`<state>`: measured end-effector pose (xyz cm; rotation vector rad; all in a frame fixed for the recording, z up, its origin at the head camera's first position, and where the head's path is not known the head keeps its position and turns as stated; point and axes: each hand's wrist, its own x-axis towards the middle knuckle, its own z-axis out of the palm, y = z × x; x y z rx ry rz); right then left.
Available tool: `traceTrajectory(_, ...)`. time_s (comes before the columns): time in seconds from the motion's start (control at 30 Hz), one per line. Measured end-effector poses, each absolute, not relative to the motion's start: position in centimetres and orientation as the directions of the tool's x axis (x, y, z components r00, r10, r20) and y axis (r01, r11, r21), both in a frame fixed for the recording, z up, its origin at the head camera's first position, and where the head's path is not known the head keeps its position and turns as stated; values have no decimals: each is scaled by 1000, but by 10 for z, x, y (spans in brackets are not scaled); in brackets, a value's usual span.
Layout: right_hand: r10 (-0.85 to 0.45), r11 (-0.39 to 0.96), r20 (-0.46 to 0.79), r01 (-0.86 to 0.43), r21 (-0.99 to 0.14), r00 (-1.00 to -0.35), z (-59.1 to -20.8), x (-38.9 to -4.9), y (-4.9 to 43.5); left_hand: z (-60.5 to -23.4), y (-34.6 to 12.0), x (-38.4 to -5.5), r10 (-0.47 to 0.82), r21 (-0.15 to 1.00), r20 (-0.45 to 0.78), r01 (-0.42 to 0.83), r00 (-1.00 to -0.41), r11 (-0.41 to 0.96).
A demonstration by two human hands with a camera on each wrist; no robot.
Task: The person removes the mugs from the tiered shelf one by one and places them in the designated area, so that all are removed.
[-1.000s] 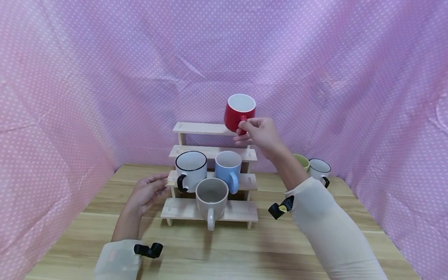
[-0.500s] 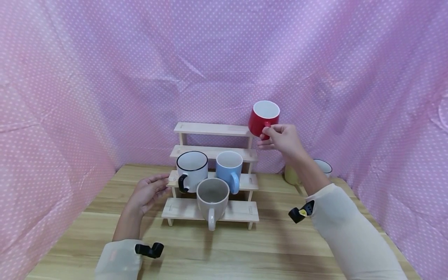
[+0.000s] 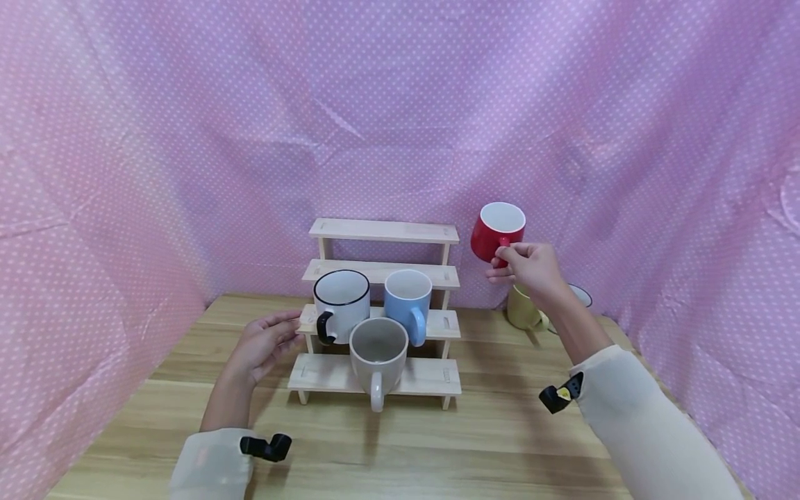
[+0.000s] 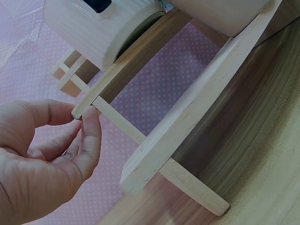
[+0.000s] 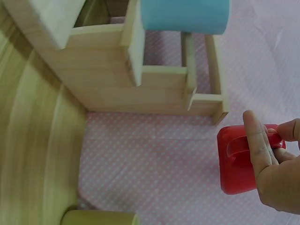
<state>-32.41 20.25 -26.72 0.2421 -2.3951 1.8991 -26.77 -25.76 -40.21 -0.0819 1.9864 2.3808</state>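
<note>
My right hand (image 3: 539, 272) pinches the handle of a red mug (image 3: 486, 239), white inside, in the air right of a stepped wooden shelf (image 3: 431, 378). In the right wrist view, thumb and fingers close on the red mug's handle (image 5: 238, 146). My left hand (image 3: 265, 344) pinches the left end of the shelf's second step from the bottom, as the left wrist view shows at the plank's tip (image 4: 86, 104). On that step stand a white mug with a black rim (image 3: 350, 316) and a light blue mug (image 3: 401, 305). A beige mug (image 3: 375, 361) stands on the lowest step.
The upper two steps (image 3: 381, 271) rise behind the mugs. At the back right of the wooden table (image 3: 387, 458) stand a yellow-green mug (image 3: 520, 312) and a white mug with a dark rim (image 3: 584, 295), partly behind my right arm. Pink dotted cloth (image 3: 375, 104) hangs around the table.
My right hand has carried the red mug rightward and down, from above the top step to beyond the shelf's right side. My left hand stays at the shelf's end.
</note>
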Motion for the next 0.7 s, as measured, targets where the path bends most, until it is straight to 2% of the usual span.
traceTrajectory(0.47, -87, 228, 106, -123, -966, -991, -315, -332, 218, -403, -258, -267, 5, 982, -53, -53, -999, -183)
traceTrajectory(0.7, -92, 168, 95, -110, -980, -991, -348, -338, 217, -403, -258, -268, 3, 983, -59, -59, -998, -175)
